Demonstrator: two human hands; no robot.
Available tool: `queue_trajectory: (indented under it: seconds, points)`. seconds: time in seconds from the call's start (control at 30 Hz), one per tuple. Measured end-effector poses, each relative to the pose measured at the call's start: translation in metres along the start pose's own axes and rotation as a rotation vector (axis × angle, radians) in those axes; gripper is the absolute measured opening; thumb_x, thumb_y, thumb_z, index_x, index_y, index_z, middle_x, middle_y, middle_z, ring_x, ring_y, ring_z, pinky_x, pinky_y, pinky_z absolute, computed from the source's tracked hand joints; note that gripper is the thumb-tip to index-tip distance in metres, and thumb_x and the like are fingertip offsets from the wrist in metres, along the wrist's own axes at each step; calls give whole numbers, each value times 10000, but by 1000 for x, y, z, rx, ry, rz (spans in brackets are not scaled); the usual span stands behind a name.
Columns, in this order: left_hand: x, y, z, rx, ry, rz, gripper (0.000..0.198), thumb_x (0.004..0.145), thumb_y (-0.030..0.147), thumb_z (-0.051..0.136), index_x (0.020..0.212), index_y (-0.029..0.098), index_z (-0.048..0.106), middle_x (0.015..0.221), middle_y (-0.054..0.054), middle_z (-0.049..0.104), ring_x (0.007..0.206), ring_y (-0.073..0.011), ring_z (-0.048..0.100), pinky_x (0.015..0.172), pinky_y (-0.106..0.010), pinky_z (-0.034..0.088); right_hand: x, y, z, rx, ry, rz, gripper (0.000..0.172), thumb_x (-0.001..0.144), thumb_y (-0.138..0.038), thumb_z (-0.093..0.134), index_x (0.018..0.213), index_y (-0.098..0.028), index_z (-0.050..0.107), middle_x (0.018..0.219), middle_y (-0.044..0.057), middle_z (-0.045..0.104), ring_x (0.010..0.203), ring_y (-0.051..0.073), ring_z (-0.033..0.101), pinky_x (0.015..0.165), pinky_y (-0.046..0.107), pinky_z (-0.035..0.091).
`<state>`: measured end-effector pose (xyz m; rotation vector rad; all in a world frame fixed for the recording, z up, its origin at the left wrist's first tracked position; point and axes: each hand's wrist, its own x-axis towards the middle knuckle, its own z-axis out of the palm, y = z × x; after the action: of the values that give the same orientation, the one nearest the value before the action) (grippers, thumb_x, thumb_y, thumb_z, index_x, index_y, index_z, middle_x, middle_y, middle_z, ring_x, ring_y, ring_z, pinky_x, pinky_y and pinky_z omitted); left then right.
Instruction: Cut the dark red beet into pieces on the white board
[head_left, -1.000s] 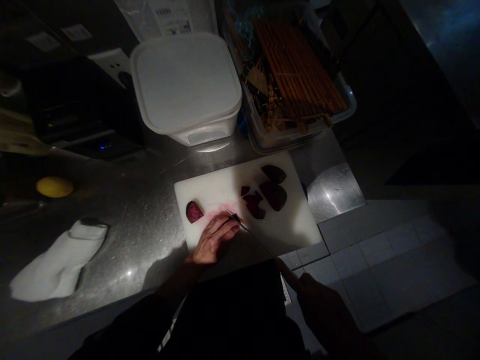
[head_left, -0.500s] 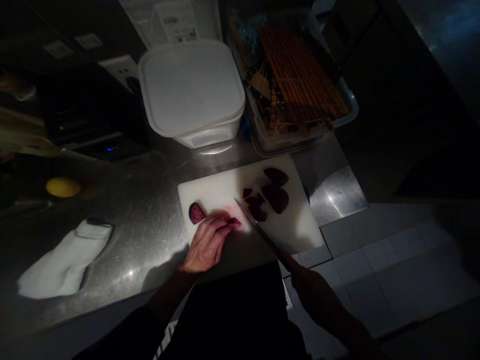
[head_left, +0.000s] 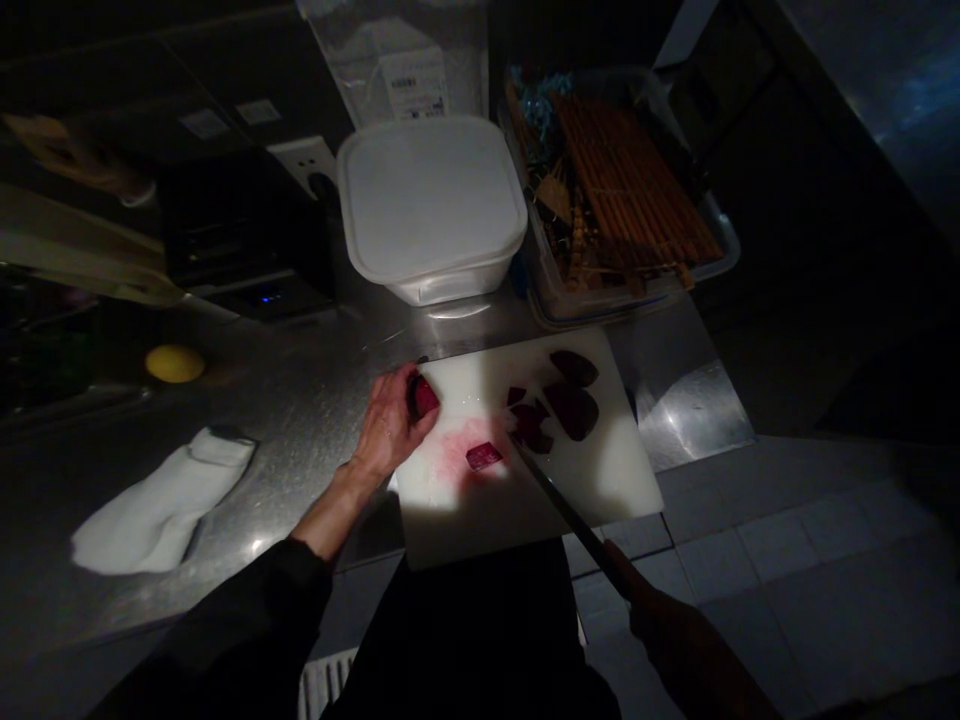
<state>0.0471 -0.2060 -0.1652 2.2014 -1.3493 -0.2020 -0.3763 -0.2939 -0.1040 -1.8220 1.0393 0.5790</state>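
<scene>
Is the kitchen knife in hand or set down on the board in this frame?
In hand: the right hand closes round the handle of the kitchen knife, whose blade angles out over the cutting board.

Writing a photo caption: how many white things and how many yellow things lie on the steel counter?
White: 3 (lidded plastic tub, cutting board, white cloth)
Yellow: 1 (round yellow object)
Total: 4

Gap beside left hand (head_left: 390, 420); beet cube (head_left: 484, 456), knife blade (head_left: 562, 510) obstruct rightward.

Glossy steel counter (head_left: 285, 450), matt plastic board (head_left: 600, 480)
</scene>
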Motion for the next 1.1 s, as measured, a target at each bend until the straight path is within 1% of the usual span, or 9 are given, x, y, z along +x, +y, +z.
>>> queue_trajectory:
  seconds: [0.07, 0.13, 0.2, 0.3, 0.4, 0.53, 0.63, 0.83, 1.1]
  points:
    - [-10, 10, -2, 17, 72, 73, 714, 813, 427, 673, 1373, 98, 378, 1290, -211, 514, 1194, -354, 469, 1005, -570, 437, -7, 2, 2, -109, 14, -67, 561, 971, -282, 210, 1532, -282, 239, 637, -18, 538, 504, 131, 494, 482, 228, 365]
    - [-29, 27, 0, -15, 122, 140, 588, 831, 351, 678, 1324, 135, 442, 1257, -179, 534, 1182, -326, 484, 998, -539, 450, -14, 1, 5, -284, 70, -115, 623, 922, -173, 273, 1519, -350, 248, 672, -15, 557, 502, 117, 515, 481, 212, 358]
    - [-48, 44, 8, -105, 58, 245, 370, 867, 206, 631, 1221, 167, 532, 1172, -124, 590, 1140, -267, 524, 970, -458, 491, -19, -1, 7, -453, 137, -120, 737, 867, -82, 304, 1517, -411, 191, 677, -27, 546, 494, 102, 515, 475, 193, 326]
    - [-67, 61, 32, -169, -46, 394, 290, 887, 96, 565, 1163, 185, 584, 1169, -74, 637, 1186, -227, 522, 975, -386, 512, -23, -7, 5, -568, 173, -146, 855, 834, -10, 294, 1518, -440, 15, 656, -48, 513, 453, 76, 477, 445, 160, 260]
    - [-71, 60, 57, -116, -11, 504, 274, 875, 95, 557, 1135, 166, 607, 1107, -67, 682, 1152, -241, 543, 961, -415, 531, -27, -12, -1, -594, 165, -163, 881, 823, 0, 307, 1512, -451, -3, 675, -41, 522, 455, 66, 473, 449, 148, 275]
    - [-70, 48, 74, -145, -52, 504, 281, 855, 100, 565, 1127, 155, 609, 1093, -78, 688, 1120, -240, 555, 986, -439, 524, -33, -19, -6, -590, 166, -116, 857, 810, -7, 353, 1507, -461, 150, 683, -26, 539, 467, 65, 470, 454, 150, 303]
    - [-72, 44, 76, -158, -105, 489, 281, 847, 101, 572, 1120, 151, 609, 1084, -81, 682, 1107, -239, 556, 1025, -452, 502, -36, -21, -8, -585, 151, -115, 873, 783, -2, 379, 1490, -483, 203, 681, -27, 548, 462, 63, 472, 450, 144, 309]
    - [-75, 46, 77, -139, -6, 556, 373, 805, 64, 612, 1172, 127, 588, 1123, -101, 661, 1143, -254, 514, 1050, -473, 496, -35, -25, -10, -581, 149, -127, 861, 795, -6, 389, 1485, -490, 213, 649, -45, 533, 421, 57, 434, 421, 136, 304]
    - [-73, 49, 70, -133, -49, 529, 376, 846, 87, 568, 1215, 155, 580, 1158, -100, 655, 1172, -261, 522, 1046, -481, 489, -40, -33, -15, -549, 168, -158, 802, 827, -49, 377, 1486, -482, 228, 692, -34, 572, 462, 68, 482, 431, 136, 370]
